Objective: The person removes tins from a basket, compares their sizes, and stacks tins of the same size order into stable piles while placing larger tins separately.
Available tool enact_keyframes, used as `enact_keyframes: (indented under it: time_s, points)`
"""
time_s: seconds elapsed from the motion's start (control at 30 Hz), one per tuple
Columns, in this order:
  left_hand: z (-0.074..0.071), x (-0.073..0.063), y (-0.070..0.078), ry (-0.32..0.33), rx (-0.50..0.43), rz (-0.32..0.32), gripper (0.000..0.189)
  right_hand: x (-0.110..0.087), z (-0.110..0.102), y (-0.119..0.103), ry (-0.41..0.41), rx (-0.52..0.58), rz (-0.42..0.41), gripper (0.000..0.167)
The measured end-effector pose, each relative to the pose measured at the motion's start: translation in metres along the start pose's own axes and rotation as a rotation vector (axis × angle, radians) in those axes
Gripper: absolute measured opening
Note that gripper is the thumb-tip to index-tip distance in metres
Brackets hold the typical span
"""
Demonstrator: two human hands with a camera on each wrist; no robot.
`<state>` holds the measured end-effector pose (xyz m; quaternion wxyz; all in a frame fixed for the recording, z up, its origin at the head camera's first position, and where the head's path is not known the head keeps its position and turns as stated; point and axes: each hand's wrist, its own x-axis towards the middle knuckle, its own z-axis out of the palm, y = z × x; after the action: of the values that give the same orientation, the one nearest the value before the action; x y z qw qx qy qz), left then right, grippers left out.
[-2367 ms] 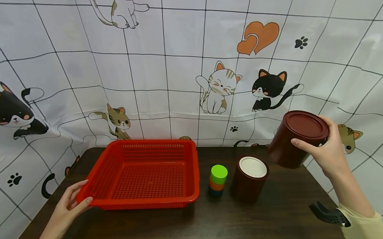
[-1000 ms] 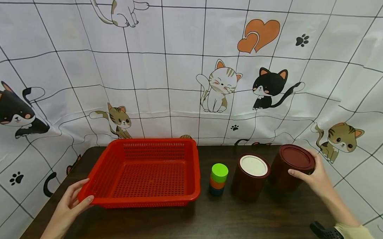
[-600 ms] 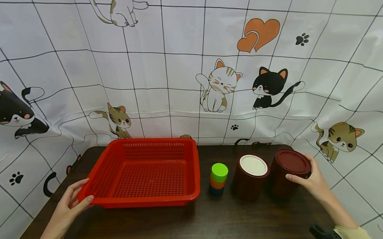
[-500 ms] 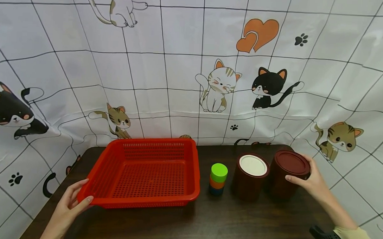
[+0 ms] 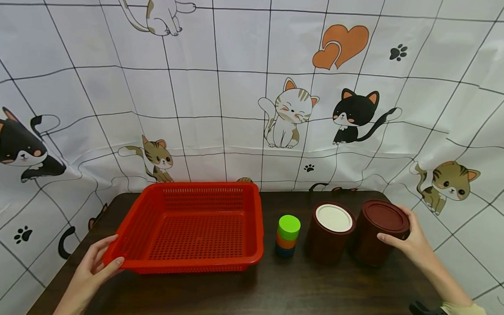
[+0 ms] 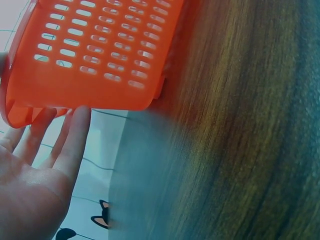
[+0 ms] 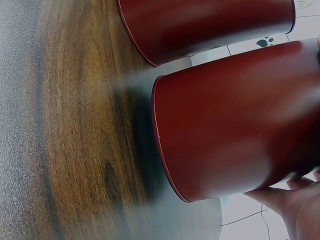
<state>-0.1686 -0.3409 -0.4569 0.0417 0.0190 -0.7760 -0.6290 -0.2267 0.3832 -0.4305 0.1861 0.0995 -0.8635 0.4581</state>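
My right hand [image 5: 411, 239] grips a dark red canister [image 7: 225, 125] with a lid from its right side, thumb at the front and fingers behind. The canister is close to the table; I cannot tell whether its base touches. To its left stands a second dark red canister [image 5: 328, 246] with a white round top. At the left, my left hand [image 5: 91, 268] holds the near-left corner of a red plastic basket [image 5: 185, 266], thumb in front and fingers at the side. The left wrist view has the fingertips at the rim of its perforated wall.
A small stack of green, orange and dark blue round pieces [image 5: 287, 235] stands between the basket and the canisters. The dark wooden table [image 5: 289, 298] ends at a white cloth backdrop [image 5: 237, 96] printed with cats and grid lines.
My right hand has brought the lidded canister down from a raised, tilted position to beside the other canister, then slightly nearer to me. The left hand and basket have stayed put.
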Motion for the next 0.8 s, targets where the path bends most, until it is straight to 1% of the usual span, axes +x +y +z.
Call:
enact_keyframes:
  time_s: [0.37,0.6,0.8]
  points:
    - [0.0008,-0.0011,-0.0013,0.0,0.01,0.004,0.063,-0.0024,0.0028,-0.0005,-0.031,0.014,0.005,0.085]
    - [0.0012,-0.0002,-0.0022,0.004,0.018,-0.001,0.063,-0.0022,0.0036,0.0005,-0.031,0.014,0.013,0.085]
    - [0.0006,-0.0002,-0.0027,0.0,0.002,0.013,0.063,-0.0029,0.0043,0.0008,-0.037,-0.001,0.028,0.086]
